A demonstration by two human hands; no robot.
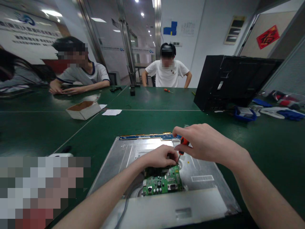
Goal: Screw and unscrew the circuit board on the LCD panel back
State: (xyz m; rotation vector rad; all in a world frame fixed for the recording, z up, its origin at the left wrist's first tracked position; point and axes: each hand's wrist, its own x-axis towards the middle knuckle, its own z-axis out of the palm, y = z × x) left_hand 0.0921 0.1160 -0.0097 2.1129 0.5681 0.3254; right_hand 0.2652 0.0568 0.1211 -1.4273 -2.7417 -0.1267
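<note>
Right hand clamps a screwdriver, best kept upright over the circuit board below; left hand's grip I can't tell.

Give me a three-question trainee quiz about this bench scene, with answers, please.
1. Which hand holds the slim orange-and-black screwdriver?
2. True or false: the green rectangular circuit board sits on the flat silver metal panel.
3. Seen in the picture, where is the open white cardboard box? A: right of the panel; B: left of the panel.

Key: 1. The right hand; 2. True; 3. B.
</note>
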